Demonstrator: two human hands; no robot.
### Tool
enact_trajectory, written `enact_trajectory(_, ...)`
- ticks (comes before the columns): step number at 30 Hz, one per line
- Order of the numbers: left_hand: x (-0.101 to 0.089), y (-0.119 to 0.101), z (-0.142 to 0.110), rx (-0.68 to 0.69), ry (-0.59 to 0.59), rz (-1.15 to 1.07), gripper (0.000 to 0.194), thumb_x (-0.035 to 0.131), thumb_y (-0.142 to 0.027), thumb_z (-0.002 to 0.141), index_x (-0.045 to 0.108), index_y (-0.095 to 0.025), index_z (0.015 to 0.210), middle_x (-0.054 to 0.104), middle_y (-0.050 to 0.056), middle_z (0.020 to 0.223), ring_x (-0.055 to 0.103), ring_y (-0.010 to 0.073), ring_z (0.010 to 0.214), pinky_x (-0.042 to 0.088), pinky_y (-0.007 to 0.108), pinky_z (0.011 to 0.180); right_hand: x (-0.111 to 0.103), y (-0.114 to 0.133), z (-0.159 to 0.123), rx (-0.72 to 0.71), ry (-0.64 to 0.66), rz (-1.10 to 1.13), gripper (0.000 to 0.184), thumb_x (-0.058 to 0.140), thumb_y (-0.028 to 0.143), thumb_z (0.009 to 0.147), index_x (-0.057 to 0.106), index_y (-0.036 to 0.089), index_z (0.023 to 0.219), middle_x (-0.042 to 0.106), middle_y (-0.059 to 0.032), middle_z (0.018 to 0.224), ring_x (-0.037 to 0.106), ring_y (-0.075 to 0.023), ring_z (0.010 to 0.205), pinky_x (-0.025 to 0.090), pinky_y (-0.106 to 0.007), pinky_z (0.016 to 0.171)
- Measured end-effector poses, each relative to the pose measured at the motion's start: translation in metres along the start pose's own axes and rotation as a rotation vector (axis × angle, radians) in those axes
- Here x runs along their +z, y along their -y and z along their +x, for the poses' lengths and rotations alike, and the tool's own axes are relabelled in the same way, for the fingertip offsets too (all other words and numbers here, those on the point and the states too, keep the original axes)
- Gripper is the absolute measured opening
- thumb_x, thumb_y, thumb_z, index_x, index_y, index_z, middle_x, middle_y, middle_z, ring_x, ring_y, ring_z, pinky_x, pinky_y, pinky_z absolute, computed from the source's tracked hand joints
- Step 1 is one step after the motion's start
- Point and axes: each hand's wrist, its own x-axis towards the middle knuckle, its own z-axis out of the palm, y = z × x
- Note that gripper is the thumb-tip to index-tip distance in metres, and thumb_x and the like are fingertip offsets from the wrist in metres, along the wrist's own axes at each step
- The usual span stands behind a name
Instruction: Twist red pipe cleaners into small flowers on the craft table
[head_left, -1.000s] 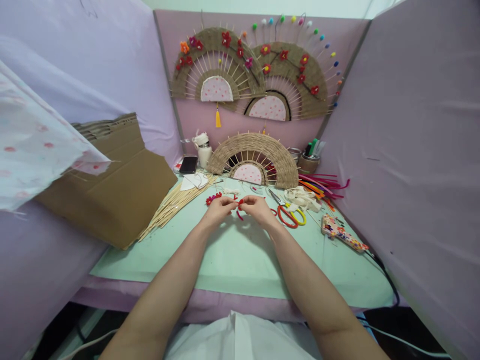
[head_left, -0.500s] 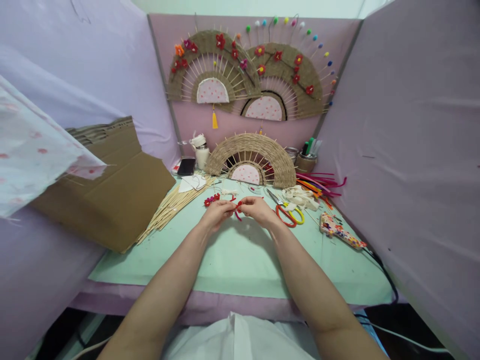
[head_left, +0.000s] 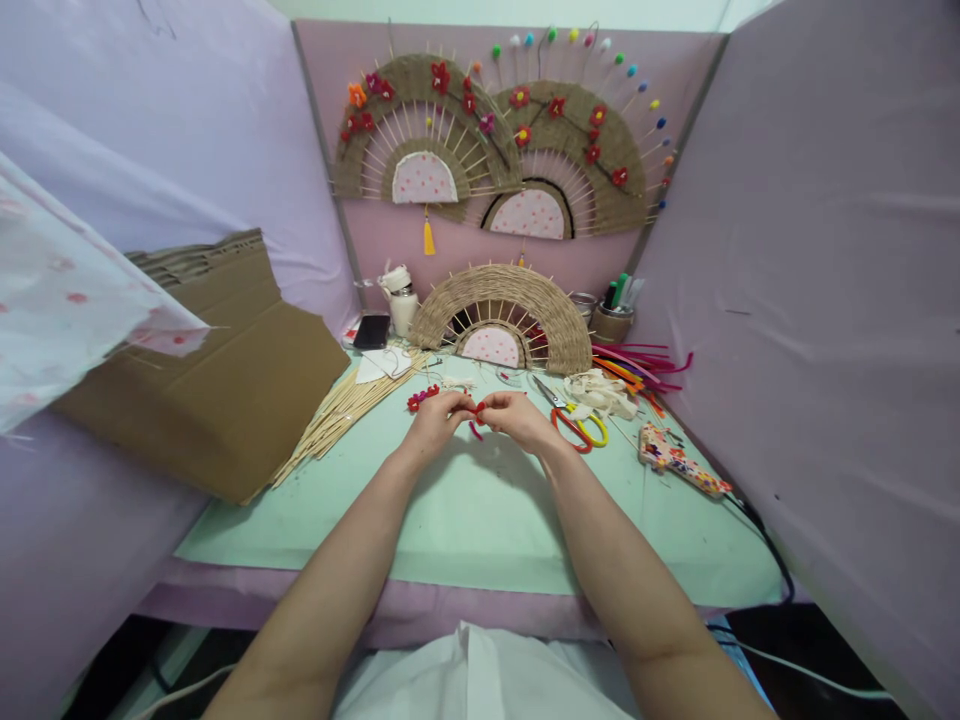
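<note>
My left hand and my right hand meet above the green mat, both pinching a small red pipe cleaner piece between their fingertips. A short red end hangs below the pinch. A finished red pipe-cleaner flower lies on the mat just left of my left hand. A woven twine fan stands behind my hands.
Scissors with red and yellow handles lie right of my hands, beside cream ribbon, coloured pipe cleaners and a patterned glue gun. Bamboo sticks and cardboard sheets sit left. Two decorated fans hang on the back wall.
The view shifted slightly. My hands stayed together over the mat, working the red pipe cleaner, with fingertips drawn a little closer.
</note>
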Motion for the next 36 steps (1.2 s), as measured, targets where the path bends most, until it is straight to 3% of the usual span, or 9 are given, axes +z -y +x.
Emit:
enact_trajectory(9,0.001,0.0,-0.001,0.008,-0.021,0.023,0.006,0.061,-0.018,0.072,0.066,-0.02,0.072,0.066,0.004,0.075,0.058,0.0166,0.074,0.044,0.029,0.074,0.002,0.003,-0.002,0.007,-0.011,-0.003,0.013,0.059,0.024,0.057,0.063,0.015,0.066,0.054,0.0038,0.053,0.042,-0.0071,0.049,0.031,-0.02,0.048)
enact_trajectory(11,0.001,0.001,-0.001,-0.051,-0.01,-0.095,0.007,0.063,-0.02,0.07,0.065,-0.019,0.077,0.066,0.004,0.077,0.059,0.0163,0.073,0.045,0.03,0.074,0.001,0.004,-0.002,-0.01,-0.006,-0.002,0.013,0.06,0.024,0.058,0.062,0.015,0.066,0.054,0.004,0.054,0.042,-0.007,0.049,0.031,-0.02,0.049)
enact_trajectory(15,0.001,-0.002,-0.001,-0.177,0.03,-0.409,0.035,0.067,-0.027,0.067,0.061,-0.017,0.1,0.066,0.006,0.086,0.062,0.0167,0.079,0.047,0.031,0.075,-0.002,0.005,-0.003,-0.103,0.032,0.029,0.015,0.06,0.027,0.063,0.062,0.015,0.071,0.061,0.0014,0.063,0.051,-0.0089,0.057,0.036,-0.021,0.056)
enact_trajectory(20,-0.002,-0.009,-0.002,-0.234,0.006,-0.349,0.027,0.069,-0.033,0.065,0.066,-0.014,0.083,0.067,0.006,0.079,0.06,0.0164,0.072,0.047,0.029,0.069,0.001,0.004,-0.002,-0.172,0.037,-0.011,0.022,0.063,0.031,0.065,0.056,0.016,0.08,0.063,0.0004,0.066,0.056,-0.012,0.06,0.038,-0.023,0.056)
enact_trajectory(23,0.0,-0.013,-0.002,-0.252,-0.048,-0.336,0.021,0.068,-0.033,0.063,0.065,-0.014,0.073,0.064,0.003,0.068,0.057,0.0138,0.064,0.044,0.026,0.062,0.003,0.003,-0.001,-0.193,-0.036,-0.018,0.028,0.063,0.03,0.066,0.049,0.019,0.087,0.061,0.0032,0.062,0.054,-0.0115,0.056,0.036,-0.022,0.053)
enact_trajectory(28,0.005,-0.016,-0.001,-0.361,-0.236,-0.475,0.023,0.068,-0.034,0.062,0.061,-0.014,0.071,0.06,0.001,0.063,0.055,0.0114,0.06,0.044,0.025,0.061,0.007,0.005,0.0,-0.196,-0.101,0.044,0.032,0.065,0.037,0.067,0.051,0.018,0.089,0.064,-0.0008,0.072,0.058,-0.0135,0.065,0.042,-0.025,0.061)
enact_trajectory(36,0.013,-0.012,-0.001,-0.348,-0.31,-0.494,0.019,0.067,-0.028,0.061,0.059,-0.015,0.071,0.061,0.0,0.065,0.058,0.0121,0.061,0.046,0.027,0.065,0.014,0.005,0.0,-0.19,-0.117,0.119,0.024,0.067,0.034,0.065,0.06,0.015,0.079,0.066,-0.0037,0.075,0.059,-0.0137,0.069,0.044,-0.026,0.067)
